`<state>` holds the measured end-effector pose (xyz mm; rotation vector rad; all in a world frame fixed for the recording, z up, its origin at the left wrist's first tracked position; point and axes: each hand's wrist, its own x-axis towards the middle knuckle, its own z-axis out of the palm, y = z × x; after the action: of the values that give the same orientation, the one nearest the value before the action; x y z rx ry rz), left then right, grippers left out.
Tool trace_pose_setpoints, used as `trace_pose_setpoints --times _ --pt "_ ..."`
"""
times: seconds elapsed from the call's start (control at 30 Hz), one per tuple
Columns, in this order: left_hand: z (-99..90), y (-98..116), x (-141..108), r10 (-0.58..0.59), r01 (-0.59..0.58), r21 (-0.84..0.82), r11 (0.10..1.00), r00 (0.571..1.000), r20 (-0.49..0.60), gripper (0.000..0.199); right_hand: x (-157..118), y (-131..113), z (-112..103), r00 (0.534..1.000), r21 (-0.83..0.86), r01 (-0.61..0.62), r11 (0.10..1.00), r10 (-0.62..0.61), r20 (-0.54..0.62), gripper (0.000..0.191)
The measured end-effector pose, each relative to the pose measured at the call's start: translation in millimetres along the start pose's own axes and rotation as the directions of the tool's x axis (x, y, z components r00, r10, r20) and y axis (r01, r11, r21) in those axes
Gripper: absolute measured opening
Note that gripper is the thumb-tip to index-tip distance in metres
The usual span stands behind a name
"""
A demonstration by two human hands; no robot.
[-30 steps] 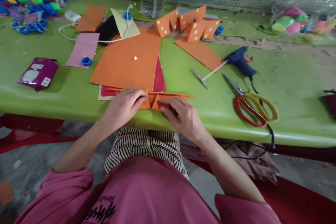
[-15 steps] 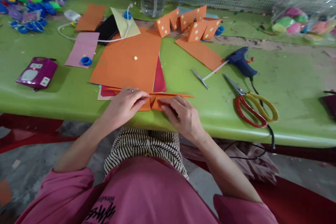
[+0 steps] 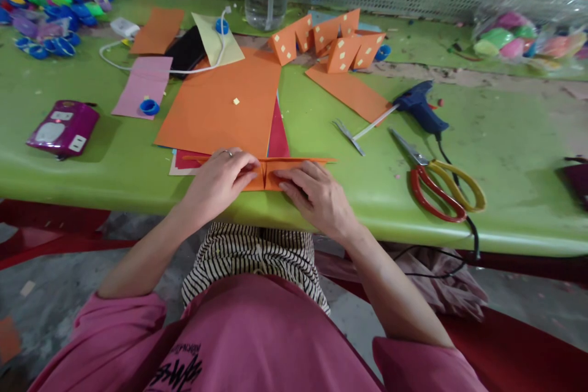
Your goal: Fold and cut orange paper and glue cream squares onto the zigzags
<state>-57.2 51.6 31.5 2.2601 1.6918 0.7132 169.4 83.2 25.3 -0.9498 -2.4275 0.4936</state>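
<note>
One folded orange paper (image 3: 271, 180) held at the near edge of the green surface (image 3: 519, 153)

Left hand (image 3: 221, 180) pinches its left part and right hand (image 3: 319, 197) its right part, both with fingers narrow; the large orange sheet (image 3: 220, 111) lies just to the far side, the scissors (image 3: 423, 162) to the right

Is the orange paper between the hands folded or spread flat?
Folded: the orange paper shows two panels meeting at an upright middle seam.

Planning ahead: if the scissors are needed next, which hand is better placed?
Right, I'd judge: the right hand is nearer the scissors, with bare tabletop between. The left hand is farther; both hold the folded orange paper.
</note>
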Motion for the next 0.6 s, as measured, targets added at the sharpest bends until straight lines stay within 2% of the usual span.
trace_pose_setpoints --times 0.07,0.37,0.6 --pt "0.8 0 1 0.027 -0.026 0.029 0.999 1.0 -0.009 0.006 2 1 -1 1.0 -0.019 0.012 1.0 -0.012 0.013 0.032" --pt "0.9 -1 -8 0.162 -0.156 0.091 0.984 0.984 -0.068 0.027 -1 1 3 0.998 -0.208 0.061 0.976 -0.062 0.003 0.036" --pt "6.4 -3 -13 0.298 -0.266 0.238 0.934 0.948 -0.112 0.025 -2 2 4 0.995 -0.29 0.097 0.952 -0.099 0.007 0.035"
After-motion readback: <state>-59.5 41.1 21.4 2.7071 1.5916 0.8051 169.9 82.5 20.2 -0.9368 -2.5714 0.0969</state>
